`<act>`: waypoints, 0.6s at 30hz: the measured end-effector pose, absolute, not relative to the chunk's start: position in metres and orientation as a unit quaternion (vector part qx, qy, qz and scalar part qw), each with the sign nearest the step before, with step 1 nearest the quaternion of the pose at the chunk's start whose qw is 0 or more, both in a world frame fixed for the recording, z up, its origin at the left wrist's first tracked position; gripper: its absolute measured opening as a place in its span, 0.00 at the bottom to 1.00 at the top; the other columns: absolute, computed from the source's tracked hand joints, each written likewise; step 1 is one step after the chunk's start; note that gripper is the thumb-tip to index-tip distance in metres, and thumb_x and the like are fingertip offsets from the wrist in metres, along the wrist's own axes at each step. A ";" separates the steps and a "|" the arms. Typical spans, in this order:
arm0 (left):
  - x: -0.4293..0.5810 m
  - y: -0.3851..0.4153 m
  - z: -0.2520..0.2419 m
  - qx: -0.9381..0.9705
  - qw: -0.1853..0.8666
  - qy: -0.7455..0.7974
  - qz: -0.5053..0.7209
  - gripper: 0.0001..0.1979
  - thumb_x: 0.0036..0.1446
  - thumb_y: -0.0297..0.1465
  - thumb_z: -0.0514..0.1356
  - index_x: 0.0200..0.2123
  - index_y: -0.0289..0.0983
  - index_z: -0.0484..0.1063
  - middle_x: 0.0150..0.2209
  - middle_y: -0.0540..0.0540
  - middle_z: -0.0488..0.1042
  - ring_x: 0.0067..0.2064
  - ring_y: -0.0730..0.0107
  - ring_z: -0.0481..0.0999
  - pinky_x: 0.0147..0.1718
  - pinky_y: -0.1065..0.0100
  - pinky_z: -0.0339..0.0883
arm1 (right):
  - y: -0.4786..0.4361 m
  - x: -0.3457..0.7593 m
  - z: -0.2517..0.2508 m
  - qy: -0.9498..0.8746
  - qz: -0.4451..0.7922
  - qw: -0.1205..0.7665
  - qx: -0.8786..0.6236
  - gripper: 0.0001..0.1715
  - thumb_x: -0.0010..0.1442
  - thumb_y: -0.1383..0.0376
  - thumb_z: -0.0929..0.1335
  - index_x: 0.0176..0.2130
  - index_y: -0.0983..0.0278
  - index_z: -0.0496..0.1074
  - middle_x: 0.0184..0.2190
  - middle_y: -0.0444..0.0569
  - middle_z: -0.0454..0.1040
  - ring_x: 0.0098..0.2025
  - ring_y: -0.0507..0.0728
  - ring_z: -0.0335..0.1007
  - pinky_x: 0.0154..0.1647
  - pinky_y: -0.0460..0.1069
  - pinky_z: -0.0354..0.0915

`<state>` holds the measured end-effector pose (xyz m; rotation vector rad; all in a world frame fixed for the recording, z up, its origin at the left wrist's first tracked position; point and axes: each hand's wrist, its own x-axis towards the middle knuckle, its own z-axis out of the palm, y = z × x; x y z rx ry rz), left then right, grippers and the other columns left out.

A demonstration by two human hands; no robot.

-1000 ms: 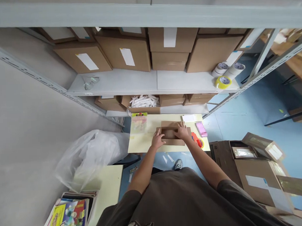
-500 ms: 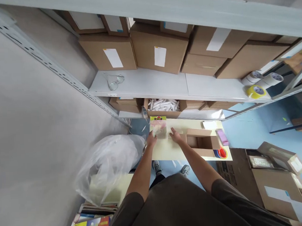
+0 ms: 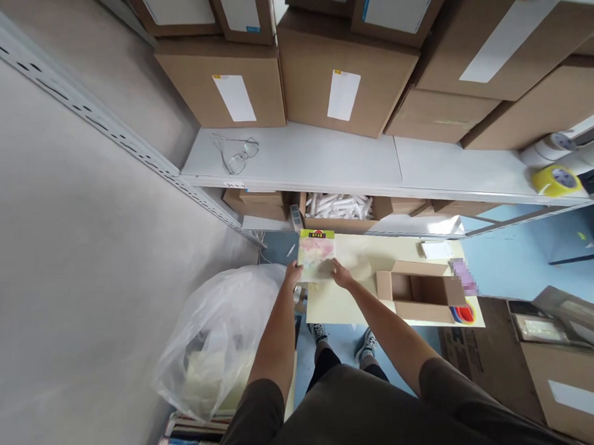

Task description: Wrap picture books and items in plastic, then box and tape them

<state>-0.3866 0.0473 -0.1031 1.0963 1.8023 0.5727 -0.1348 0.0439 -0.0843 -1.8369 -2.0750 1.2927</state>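
A thin book (image 3: 317, 254) with a green top band and a pale pink-and-green cover lies at the left end of the cream table (image 3: 347, 305), or just above it; I cannot tell which. My left hand (image 3: 294, 273) grips its lower left edge. On the lower right edge, my right hand (image 3: 340, 274) has its fingers closed. To the right stands an open cardboard box (image 3: 421, 289) with its flaps spread. Both thumbs and fingertips are small and partly hidden.
A grey shelf (image 3: 333, 156) crosses above the table, bearing cartons (image 3: 344, 69), glasses (image 3: 242, 155) and tape rolls (image 3: 556, 180). White rolled pieces (image 3: 339, 206) fill a box below. A large clear plastic bag (image 3: 223, 331) bulges at left. Tape rings (image 3: 463, 314) sit at the table's right corner.
My right hand has moved left onto the book and closed on its edge. The book now lies flatter and its cover shows more clearly. The view has shifted closer to the shelf.
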 end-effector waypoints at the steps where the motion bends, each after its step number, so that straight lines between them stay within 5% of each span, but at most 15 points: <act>1: -0.387 0.048 -0.102 0.439 0.459 0.742 0.216 0.08 0.58 0.33 0.62 0.40 0.38 0.78 0.33 0.43 0.82 0.41 0.53 0.83 0.43 0.60 0.74 | 0.044 -0.133 -0.083 -0.670 0.424 0.042 -0.608 0.44 0.62 0.57 0.73 0.73 0.60 0.67 0.73 0.57 0.67 0.74 0.69 0.64 0.73 0.63 0.64; 7: -0.376 0.049 -0.082 0.425 0.456 0.760 0.186 0.14 0.58 0.31 0.61 0.47 0.37 0.78 0.40 0.41 0.84 0.45 0.57 0.83 0.46 0.62 0.75 | 0.043 -0.104 -0.077 -0.615 0.432 0.114 -0.650 0.42 0.60 0.65 0.70 0.71 0.58 0.69 0.66 0.54 0.76 0.68 0.68 0.72 0.70 0.65 0.67; 14: -0.375 0.037 -0.033 0.413 0.479 0.705 0.321 0.14 0.60 0.35 0.61 0.48 0.38 0.77 0.39 0.44 0.84 0.40 0.63 0.84 0.40 0.68 0.76 | 0.026 -0.093 -0.042 -0.524 0.447 0.221 -0.691 0.31 0.66 0.53 0.68 0.64 0.61 0.74 0.62 0.59 0.79 0.59 0.67 0.79 0.62 0.63 0.74; 18: -0.374 0.036 0.012 0.401 0.481 0.698 0.348 0.15 0.59 0.38 0.65 0.47 0.38 0.77 0.41 0.44 0.85 0.42 0.62 0.84 0.41 0.67 0.76 | 0.017 -0.095 -0.008 -0.503 0.494 0.248 -0.665 0.36 0.68 0.49 0.67 0.69 0.59 0.68 0.68 0.59 0.73 0.62 0.64 0.78 0.60 0.59 0.75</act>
